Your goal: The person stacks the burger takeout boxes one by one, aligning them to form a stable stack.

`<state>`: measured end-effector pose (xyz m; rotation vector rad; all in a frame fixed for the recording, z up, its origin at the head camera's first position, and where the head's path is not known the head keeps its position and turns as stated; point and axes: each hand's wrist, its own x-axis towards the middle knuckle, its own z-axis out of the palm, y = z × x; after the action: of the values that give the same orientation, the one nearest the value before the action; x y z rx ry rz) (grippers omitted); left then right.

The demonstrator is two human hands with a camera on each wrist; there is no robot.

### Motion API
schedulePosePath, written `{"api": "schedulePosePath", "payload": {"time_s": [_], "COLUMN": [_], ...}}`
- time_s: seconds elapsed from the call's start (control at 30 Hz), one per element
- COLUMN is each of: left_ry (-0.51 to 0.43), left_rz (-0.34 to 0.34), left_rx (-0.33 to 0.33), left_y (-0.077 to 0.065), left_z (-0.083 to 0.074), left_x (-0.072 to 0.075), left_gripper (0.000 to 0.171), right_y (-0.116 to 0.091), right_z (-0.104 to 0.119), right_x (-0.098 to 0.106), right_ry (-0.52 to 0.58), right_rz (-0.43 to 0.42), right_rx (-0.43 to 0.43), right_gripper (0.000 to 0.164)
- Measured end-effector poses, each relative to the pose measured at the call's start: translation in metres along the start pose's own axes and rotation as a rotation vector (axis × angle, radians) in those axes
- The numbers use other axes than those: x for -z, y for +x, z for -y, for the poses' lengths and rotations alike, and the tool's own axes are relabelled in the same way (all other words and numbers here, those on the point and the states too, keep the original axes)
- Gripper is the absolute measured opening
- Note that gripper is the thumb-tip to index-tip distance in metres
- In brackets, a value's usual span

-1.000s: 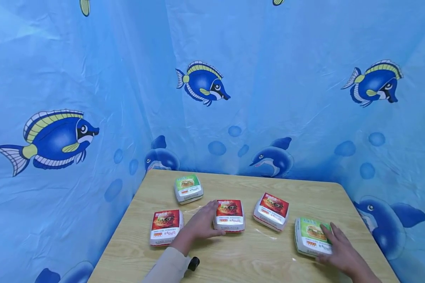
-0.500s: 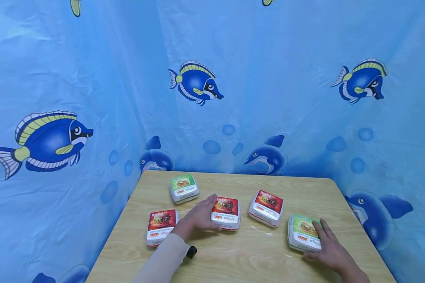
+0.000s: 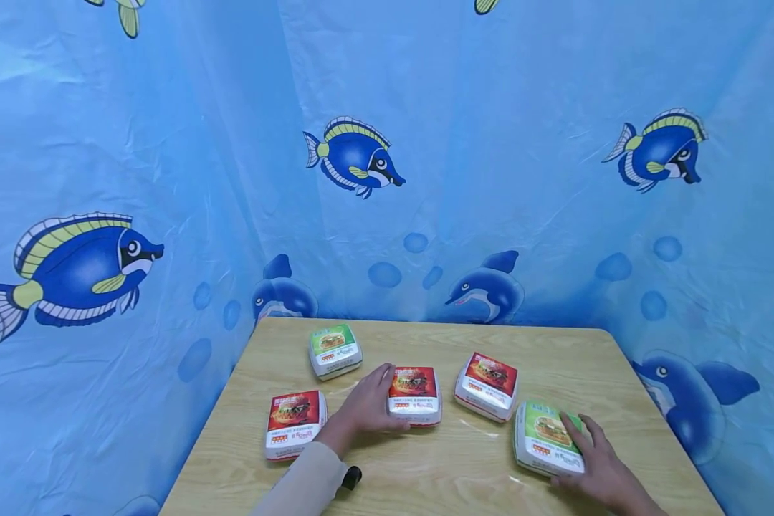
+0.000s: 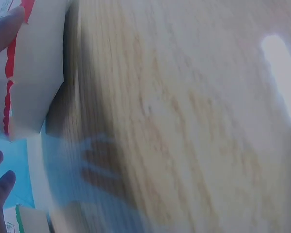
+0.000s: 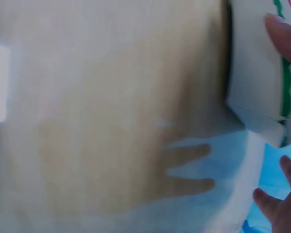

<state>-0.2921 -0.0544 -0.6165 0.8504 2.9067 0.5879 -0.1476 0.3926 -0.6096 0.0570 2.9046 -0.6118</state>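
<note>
In the head view my left hand (image 3: 368,405) lies along the left side of a burger box (image 3: 415,394) with a red top, near the table's middle. Its thumb (image 4: 6,30) touches the near side of that box, and its other fingers are spread past the left side. On the right, a green-topped burger box (image 3: 548,438) has my right hand (image 3: 598,462) against its right side. The right thumb (image 5: 285,40) lies against the near face, while the other fingers reach out spread beside the box. Both boxes are closed and sit flat.
Another red-topped box (image 3: 486,387) stands between the two handled ones. At the left are a red-topped box (image 3: 294,424) near the left forearm and a green-topped box (image 3: 335,351) farther back. The wooden table (image 3: 451,480) meets a blue sea-print curtain (image 3: 490,179) behind.
My right hand has slid the right green-topped box left, nearer the red-topped box beside it. The middle red-topped box has shifted slightly right with my left hand. The head view has turned slightly.
</note>
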Motion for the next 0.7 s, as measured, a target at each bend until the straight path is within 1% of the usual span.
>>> {"api": "schedulePosePath", "payload": {"time_s": [0.07, 0.2, 0.37, 0.47, 0.57, 0.7], "left_ry": [-0.010, -0.027, -0.099, -0.128, -0.148, -0.186], "left_rz": [-0.001, 0.025, 0.041, 0.036, 0.039, 0.059], "left_rx": [0.012, 0.046, 0.073, 0.091, 0.113, 0.133], "left_y": [-0.001, -0.001, 0.000, -0.002, -0.005, -0.012], "left_z": [0.000, 0.002, 0.003, 0.002, 0.000, -0.001], "left_x": [-0.001, -0.004, -0.006, -0.006, -0.008, -0.012], "left_gripper": [0.130, 0.135, 0.133, 0.132, 0.133, 0.134], "right_y": [-0.001, 0.000, 0.001, -0.001, -0.005, -0.008], "right_z": [-0.001, 0.000, 0.004, 0.005, 0.007, 0.015], "right_x": [-0.004, -0.012, -0.014, -0.016, -0.017, -0.014], "right_ry": [-0.001, 0.007, 0.017, 0.041, 0.094, 0.141], "right_rz": [-0.018, -0.023, -0.050, -0.066, -0.083, -0.162], "right_rx": [0.005, -0.003, -0.025, -0.032, -0.043, -0.027], "right_gripper": [0.128, 0.126, 0.126, 0.125, 0.125, 0.132]}}
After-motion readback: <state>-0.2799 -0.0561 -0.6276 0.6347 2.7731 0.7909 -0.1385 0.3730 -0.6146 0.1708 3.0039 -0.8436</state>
